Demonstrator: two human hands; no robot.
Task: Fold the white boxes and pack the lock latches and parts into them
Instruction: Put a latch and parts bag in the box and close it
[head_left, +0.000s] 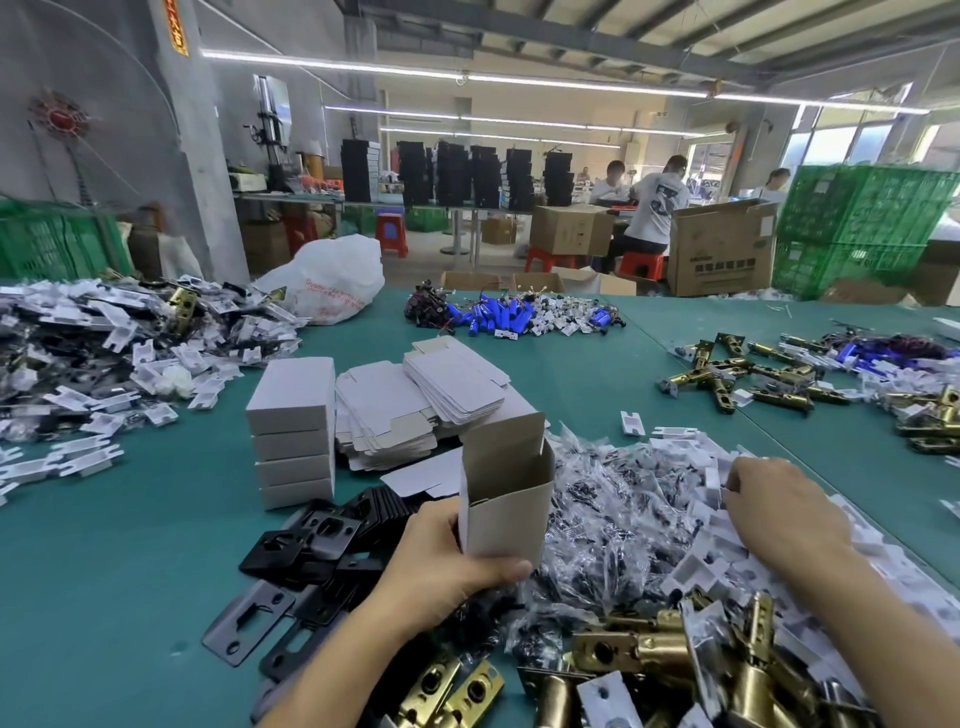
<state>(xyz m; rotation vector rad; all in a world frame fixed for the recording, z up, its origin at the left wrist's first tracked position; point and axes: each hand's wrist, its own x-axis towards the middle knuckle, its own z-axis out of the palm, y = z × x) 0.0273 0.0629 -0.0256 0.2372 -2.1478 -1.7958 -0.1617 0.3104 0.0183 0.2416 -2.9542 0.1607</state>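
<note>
From where I watch, the far left of the green bench (130, 545) carries a heap of white plastic pieces (104, 353) mixed with dark parts. Moving right, I see four closed white boxes (293, 431) stacked one on another, and just beside them piles of flat unfolded box blanks (415, 410). In front of the stack lie black strike plates (306, 540), with a grey plate (248, 626) nearer me. My left hand (441, 561) is clenched around the lower part of an open white box (506, 499), which it holds upright above the bench, top flap raised and the inside showing empty. To the right of that box spreads a pile of clear bags of small dark screws (613, 519), bordered by more white plastic inserts (696, 551). My right hand (779, 504) rests on those inserts with fingers curled down into them; I cannot tell whether it has one gripped. Brass lock latches (675, 654) lie along the near edge below both hands, and more latches (737, 379) are scattered well apart on the right.
</note>
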